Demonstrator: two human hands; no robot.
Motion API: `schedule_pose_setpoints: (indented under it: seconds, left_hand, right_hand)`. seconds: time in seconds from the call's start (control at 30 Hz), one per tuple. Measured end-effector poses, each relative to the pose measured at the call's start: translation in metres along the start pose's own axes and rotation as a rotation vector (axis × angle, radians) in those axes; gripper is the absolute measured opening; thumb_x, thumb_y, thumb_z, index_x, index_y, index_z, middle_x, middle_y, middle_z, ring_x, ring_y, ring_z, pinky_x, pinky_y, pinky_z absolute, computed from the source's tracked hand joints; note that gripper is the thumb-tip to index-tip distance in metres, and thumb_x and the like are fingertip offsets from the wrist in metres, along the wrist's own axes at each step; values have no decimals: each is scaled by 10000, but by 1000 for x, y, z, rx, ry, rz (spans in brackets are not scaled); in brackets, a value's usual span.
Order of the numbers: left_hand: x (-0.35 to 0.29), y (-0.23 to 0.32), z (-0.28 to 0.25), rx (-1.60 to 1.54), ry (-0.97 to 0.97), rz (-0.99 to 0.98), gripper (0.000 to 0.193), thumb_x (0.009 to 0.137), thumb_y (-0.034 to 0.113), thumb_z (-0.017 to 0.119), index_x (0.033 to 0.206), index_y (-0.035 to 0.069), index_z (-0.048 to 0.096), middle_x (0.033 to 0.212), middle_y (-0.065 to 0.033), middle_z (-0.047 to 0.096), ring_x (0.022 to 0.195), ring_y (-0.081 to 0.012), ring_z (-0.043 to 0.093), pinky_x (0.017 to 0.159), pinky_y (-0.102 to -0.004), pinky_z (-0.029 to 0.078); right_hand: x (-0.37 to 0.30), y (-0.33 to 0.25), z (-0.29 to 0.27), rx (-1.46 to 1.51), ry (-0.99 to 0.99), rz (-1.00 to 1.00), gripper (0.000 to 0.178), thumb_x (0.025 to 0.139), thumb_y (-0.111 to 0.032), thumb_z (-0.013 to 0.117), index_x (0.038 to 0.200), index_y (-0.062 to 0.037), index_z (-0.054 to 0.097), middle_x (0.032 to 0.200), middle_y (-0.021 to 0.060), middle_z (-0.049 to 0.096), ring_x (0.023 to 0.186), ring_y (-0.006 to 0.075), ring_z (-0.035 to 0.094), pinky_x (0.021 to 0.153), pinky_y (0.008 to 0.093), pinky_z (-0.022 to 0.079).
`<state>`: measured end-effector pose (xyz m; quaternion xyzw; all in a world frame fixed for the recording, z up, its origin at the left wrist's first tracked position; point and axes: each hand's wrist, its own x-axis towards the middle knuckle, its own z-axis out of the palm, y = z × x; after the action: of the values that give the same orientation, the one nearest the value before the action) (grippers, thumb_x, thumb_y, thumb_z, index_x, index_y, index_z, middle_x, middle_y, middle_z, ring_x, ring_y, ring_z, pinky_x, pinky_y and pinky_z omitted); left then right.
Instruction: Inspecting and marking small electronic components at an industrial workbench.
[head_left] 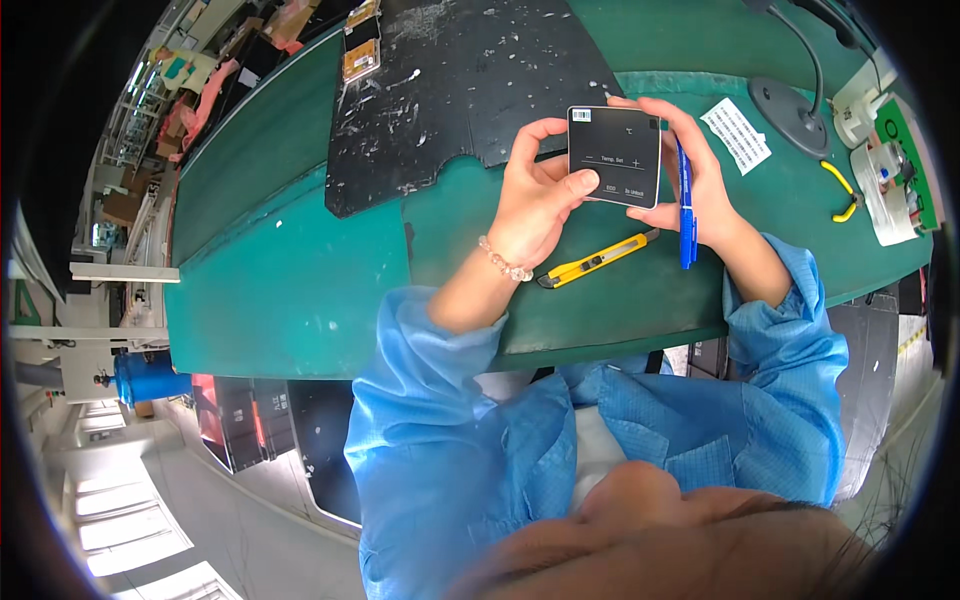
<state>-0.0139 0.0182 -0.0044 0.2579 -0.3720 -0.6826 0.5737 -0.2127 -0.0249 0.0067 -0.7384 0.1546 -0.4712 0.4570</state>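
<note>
A square black thermostat panel [612, 150] with touch markings and a small white label at its upper left corner faces up between my two hands. My left hand [535, 200] is closed on its left side, thumb lying over the lower left of the face. With fingers at the upper right corner and thumb at the lower right, my right hand [712, 195] grips the other side. A blue pen [687, 215] is also held in my right hand, pointing down toward me. Just below the panel, a yellow utility knife [595, 262] lies on the green mat.
A sheet of white labels [737, 135] lies right of my hands, near a lamp base [790, 112]. Yellow-handled pliers [848, 192] rest beside a white container [885, 195]. Beyond my hands lies a scuffed black board [450, 100]. Small boxed parts [361, 60] sit on its far left.
</note>
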Motion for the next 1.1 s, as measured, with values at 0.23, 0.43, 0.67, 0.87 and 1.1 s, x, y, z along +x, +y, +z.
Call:
schedule_pose_setpoints:
  seconds: [0.23, 0.43, 0.67, 0.87, 1.1]
  left_hand:
    - [-4, 1, 8, -41, -29, 7, 633, 793, -60, 668, 1298, 94, 320, 1171, -146, 571, 1050, -208, 595, 886, -354, 520]
    - [-4, -2, 6, -1, -39, -22, 697, 760, -80, 671, 1324, 108, 307, 1205, -96, 515, 1120, -201, 543, 925, -374, 498]
    - [-6, -9, 13, -19, -32, -24, 721, 722, -85, 698, 1313, 112, 337, 1207, -79, 492, 1138, -194, 515, 953, -365, 473]
    - [-6, -9, 13, -1, 1, -57, 714, 710, -74, 721, 1300, 93, 356, 1179, -67, 500, 1129, -194, 517, 956, -365, 472]
    - [-7, -9, 14, -28, 83, -162, 574, 769, 38, 715, 1259, 69, 418, 1130, -72, 542, 1039, -187, 578, 861, -354, 525]
  right_hand:
    - [1, 5, 2, -31, -18, -19, 928, 633, -113, 844, 1397, -84, 319, 1432, 210, 379, 1284, 300, 443, 1064, 420, 345]
    - [1, -1, 7, -28, -17, -36, 861, 626, -66, 812, 1371, -93, 382, 1414, 132, 437, 1295, 265, 429, 1060, 431, 350]
    - [-1, 2, 7, -90, -68, -40, 868, 637, -95, 831, 1368, -106, 364, 1423, 180, 407, 1313, 302, 409, 1053, 438, 357]
    - [-2, 1, 9, -118, -73, -35, 847, 640, -58, 820, 1357, -102, 373, 1418, 178, 416, 1313, 310, 409, 1062, 446, 348]
    - [-5, -1, 16, -186, -60, -80, 831, 632, -50, 809, 1356, -96, 405, 1411, 110, 447, 1288, 284, 441, 1079, 406, 349]
